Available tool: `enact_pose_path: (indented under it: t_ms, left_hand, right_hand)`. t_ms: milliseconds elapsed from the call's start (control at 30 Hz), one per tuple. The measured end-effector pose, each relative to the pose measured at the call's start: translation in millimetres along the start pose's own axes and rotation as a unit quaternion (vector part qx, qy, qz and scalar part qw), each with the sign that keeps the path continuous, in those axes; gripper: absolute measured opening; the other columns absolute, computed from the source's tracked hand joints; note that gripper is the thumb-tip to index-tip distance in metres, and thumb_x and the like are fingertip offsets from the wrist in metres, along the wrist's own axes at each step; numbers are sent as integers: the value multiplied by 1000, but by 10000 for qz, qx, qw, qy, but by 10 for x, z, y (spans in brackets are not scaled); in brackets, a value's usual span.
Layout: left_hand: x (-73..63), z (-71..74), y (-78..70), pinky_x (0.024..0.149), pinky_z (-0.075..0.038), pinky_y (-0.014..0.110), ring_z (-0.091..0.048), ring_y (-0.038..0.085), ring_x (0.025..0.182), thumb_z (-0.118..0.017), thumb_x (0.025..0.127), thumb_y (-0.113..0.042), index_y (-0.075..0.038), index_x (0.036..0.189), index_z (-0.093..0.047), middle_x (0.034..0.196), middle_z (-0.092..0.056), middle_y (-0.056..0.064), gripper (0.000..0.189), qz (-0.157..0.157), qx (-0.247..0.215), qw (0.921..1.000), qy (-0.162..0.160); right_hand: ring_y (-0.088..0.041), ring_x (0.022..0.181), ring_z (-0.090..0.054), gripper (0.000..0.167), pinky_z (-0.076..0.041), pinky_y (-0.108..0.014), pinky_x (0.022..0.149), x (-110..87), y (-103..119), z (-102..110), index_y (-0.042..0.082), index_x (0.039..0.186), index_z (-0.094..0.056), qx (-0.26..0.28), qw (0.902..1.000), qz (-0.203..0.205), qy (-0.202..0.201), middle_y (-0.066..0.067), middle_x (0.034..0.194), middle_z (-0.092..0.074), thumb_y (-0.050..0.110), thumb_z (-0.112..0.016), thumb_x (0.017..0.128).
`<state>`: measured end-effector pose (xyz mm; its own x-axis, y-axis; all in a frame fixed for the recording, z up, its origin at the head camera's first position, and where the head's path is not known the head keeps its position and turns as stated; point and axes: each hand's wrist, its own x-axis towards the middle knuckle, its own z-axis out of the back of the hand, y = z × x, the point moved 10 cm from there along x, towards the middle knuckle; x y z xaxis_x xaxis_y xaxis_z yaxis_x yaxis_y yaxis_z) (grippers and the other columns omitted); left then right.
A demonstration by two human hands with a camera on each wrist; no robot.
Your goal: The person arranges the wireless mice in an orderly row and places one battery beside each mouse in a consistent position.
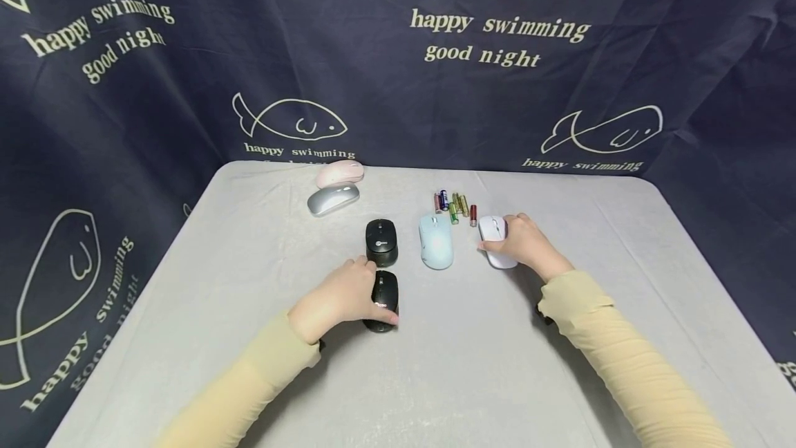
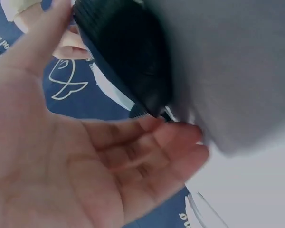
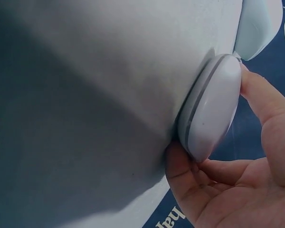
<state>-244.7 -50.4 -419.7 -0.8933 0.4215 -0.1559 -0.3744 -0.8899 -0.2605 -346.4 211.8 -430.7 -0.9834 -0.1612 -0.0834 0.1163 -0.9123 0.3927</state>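
Fingers and thumb of my left hand (image 1: 344,291) grip the sides of a black computer mouse (image 1: 387,289) on the table. A second black mouse (image 1: 381,239) sits just beyond it. My right hand (image 1: 527,244) holds a pale white mouse (image 1: 494,228) by its sides, thumb on the left; in the right wrist view this mouse (image 3: 213,109) rests against the table surface. Between the hands lies a light blue mouse (image 1: 437,244). The left wrist view shows the dark mouse (image 2: 128,52) between thumb and fingers of the left hand (image 2: 85,156).
Several small batteries (image 1: 459,203) in red, blue, green and gold lie behind the light blue mouse. At the back left are a silver mouse (image 1: 334,199) and a pink mouse (image 1: 340,173), close together. A dark blue printed curtain (image 1: 398,102) hangs behind the table (image 1: 249,282).
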Motion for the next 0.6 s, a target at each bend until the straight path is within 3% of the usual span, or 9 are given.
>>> enact_pose_path:
  t_ms: [300,600]
  left_hand:
    - [-130,-54,-93,95,-46,38,-50,29,106,-85,52,-55,11,134,-40,124,-50,18,115,-1088,120,9940,-82]
    - [-145,-61,-78,84,-50,39,-50,24,101,-83,53,-59,5,133,-44,120,-52,12,110,-1297,385,9902,-342]
  right_hand:
    - [-38,91,-53,73,-50,-49,81,-2,8,13,-17,115,-53,37,10000,66,-40,-30,101,-55,39,-76,74]
    - [-37,90,-54,77,-49,-48,81,-15,14,-3,-17,119,-51,99,9999,18,54,-30,103,-54,41,-76,75]
